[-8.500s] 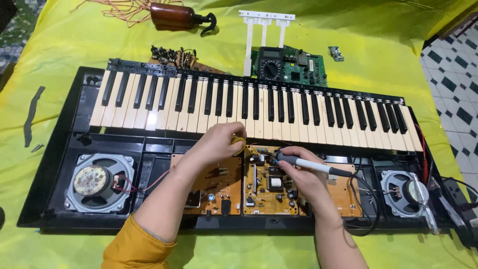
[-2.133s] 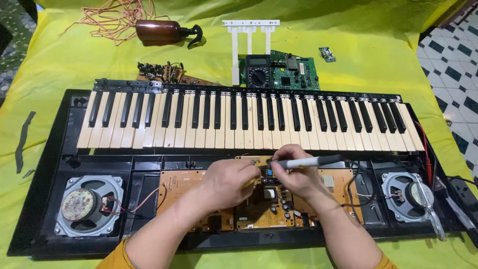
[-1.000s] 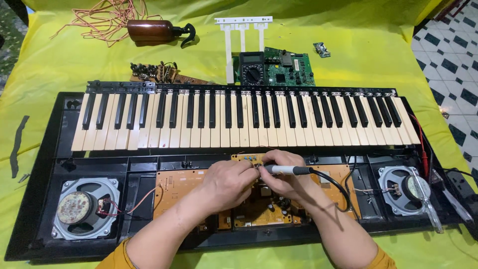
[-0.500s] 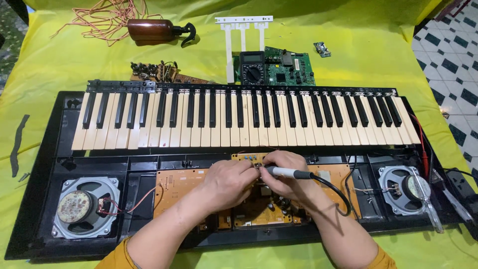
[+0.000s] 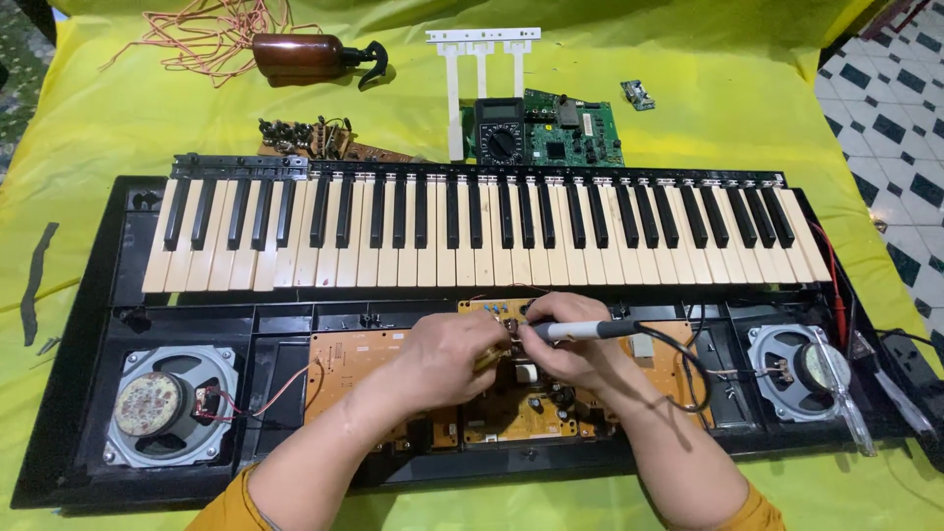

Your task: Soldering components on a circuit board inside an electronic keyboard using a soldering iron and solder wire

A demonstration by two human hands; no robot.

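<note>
Both hands meet over the orange circuit board (image 5: 359,359): right hand (image 5: 580,359) fingers wrap a soldering iron (image 5: 580,330); left hand (image 5: 457,349) fingers curl together, pinching something too small to tell

Support surface: a yellow cloth (image 5: 747,118) covering the whole work area, creased at the far edge, with black-and-white floor tiles (image 5: 900,108) visible beyond its right border. Directly on the cloth: an opened electronic keyboard (image 5: 472,236) in a black case, lying lengthwise across the middle; behind it a green circuit board (image 5: 580,133) with a dark multimeter (image 5: 500,138) just beside it; a white plastic key frame (image 5: 479,59); a brown spray bottle (image 5: 305,56) on its side, next to a tangle of orange wire (image 5: 202,34); a brown component strip (image 5: 315,138); a small loose module (image 5: 637,94); a dark strip (image 5: 36,280) at the left.
</note>
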